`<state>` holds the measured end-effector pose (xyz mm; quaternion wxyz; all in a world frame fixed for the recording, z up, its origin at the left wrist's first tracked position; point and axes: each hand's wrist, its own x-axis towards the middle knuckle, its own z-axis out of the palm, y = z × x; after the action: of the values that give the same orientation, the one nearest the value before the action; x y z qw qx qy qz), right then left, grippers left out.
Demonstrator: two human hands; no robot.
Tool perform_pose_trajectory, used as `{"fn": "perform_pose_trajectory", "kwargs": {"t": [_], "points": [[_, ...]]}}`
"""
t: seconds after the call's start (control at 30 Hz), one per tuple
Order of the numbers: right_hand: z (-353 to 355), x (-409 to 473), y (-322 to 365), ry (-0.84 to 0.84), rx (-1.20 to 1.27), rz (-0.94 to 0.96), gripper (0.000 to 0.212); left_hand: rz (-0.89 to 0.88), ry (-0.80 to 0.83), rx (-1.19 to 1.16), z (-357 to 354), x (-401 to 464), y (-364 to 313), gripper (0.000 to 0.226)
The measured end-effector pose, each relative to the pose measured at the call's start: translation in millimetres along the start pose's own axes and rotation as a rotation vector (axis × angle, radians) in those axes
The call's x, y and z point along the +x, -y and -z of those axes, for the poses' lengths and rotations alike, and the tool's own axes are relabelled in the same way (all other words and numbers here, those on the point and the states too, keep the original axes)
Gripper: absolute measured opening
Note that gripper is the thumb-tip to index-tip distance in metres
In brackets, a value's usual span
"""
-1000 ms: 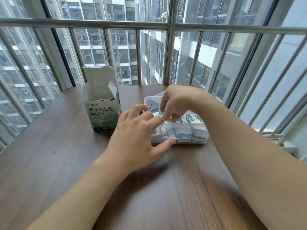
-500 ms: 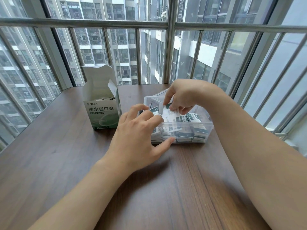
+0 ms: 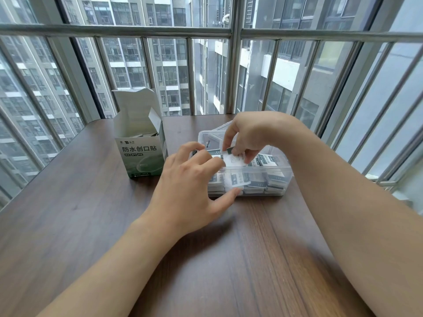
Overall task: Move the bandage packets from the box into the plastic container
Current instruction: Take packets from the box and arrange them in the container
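A clear plastic container [image 3: 285, 173] sits mid-table, filled with several white-and-dark bandage packets [image 3: 265, 160]. My right hand [image 3: 249, 133] hovers over it and pinches one white bandage packet [image 3: 235, 160] just above the stack. My left hand [image 3: 192, 179] rests against the container's left front, thumb on the front wall, fingers curled at the rim touching the packets. To the left stands the open green-and-white bandage box [image 3: 140, 156], flaps up, with a few packets showing inside.
The brown wooden table [image 3: 91, 225] runs up to a metal window railing [image 3: 233, 72] at the back and right. The box stands close beside my left hand. The container's lid [image 3: 219, 128] lies behind it.
My right hand rose from pressing into the container and now holds a white packet a little above the stack. My left hand stayed at the container's left front.
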<state>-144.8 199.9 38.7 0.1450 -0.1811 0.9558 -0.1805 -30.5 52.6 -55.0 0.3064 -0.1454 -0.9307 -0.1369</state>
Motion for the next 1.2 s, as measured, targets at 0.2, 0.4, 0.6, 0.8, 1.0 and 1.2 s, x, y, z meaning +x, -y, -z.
{"fn": "perform_pose_trajectory", "kwargs": {"t": [0.2, 0.4, 0.6, 0.8, 1.0, 1.2], "points": [[-5, 5, 0, 0.009, 0.058, 0.018, 0.019, -0.006, -0.004, -0.013, -1, 0, 0, 0.049], [-5, 6, 0, 0.047, -0.006, 0.023, 0.021, -0.015, 0.004, -0.01, 0, 0, 2, 0.05], [-6, 3, 4, 0.045, -0.069, 0.041, 0.026, -0.019, 0.013, -0.009, 0, 0, 2, 0.049], [-3, 0, 6, 0.048, -0.074, 0.047, 0.035, -0.023, 0.007, -0.01, 1, -1, 2, 0.048], [18, -2, -10, 0.007, -0.113, -0.006, 0.042, -0.025, 0.016, -0.012, 1, 0, 2, 0.049], [4, 11, -22, 0.085, -0.37, -0.083, 0.039, -0.021, 0.022, -0.026, 1, 0, 2, 0.05]]}}
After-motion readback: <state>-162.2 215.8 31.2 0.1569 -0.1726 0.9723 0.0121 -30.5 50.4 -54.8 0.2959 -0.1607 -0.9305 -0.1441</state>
